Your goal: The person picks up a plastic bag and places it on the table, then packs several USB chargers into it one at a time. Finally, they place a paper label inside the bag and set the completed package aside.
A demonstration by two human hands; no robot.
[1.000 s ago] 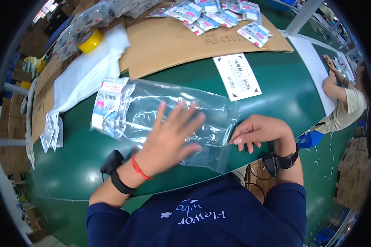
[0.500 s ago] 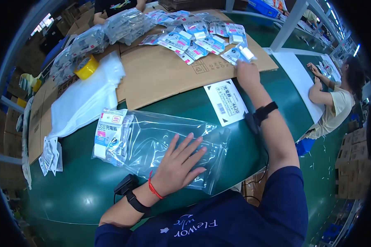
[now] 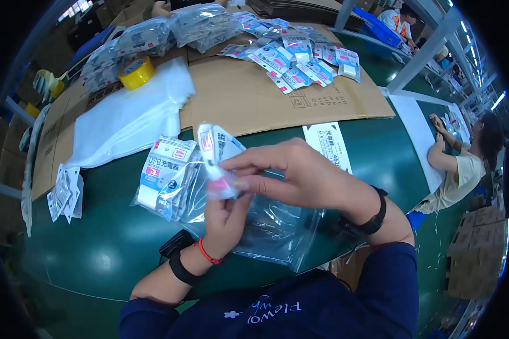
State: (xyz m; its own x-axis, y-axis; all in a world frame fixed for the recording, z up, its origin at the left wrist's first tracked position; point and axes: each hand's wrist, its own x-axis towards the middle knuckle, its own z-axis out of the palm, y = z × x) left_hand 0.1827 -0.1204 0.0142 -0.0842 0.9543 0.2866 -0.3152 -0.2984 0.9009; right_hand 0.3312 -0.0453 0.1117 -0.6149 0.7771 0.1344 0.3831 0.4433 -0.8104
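Over the table's middle, my right hand [image 3: 305,175] pinches a white, blue and pink charger packet [image 3: 216,144] between thumb and fingers. My left hand [image 3: 223,223] is closed around its lower end from below; part of that grip is hidden behind the packet. Underneath lies a large clear plastic bag [image 3: 280,229], flat on the green table. A stack of similar charger packets [image 3: 165,175] sits at the bag's left end. To the right, partly covered by my right forearm, is a white printed label sheet [image 3: 331,144].
Loose charger packets [image 3: 300,59] lie heaped on a flat cardboard sheet [image 3: 249,107]. Filled bags [image 3: 201,25], a yellow tape roll [image 3: 137,73] and white plastic sheets [image 3: 136,116] are at the far left. Several packets [image 3: 67,192] stand near the left edge. A co-worker [image 3: 464,147] sits at right.
My right hand has come back from the heap with a charger packet. My left hand has lifted off the clear bag and closed on the packet's lower end.
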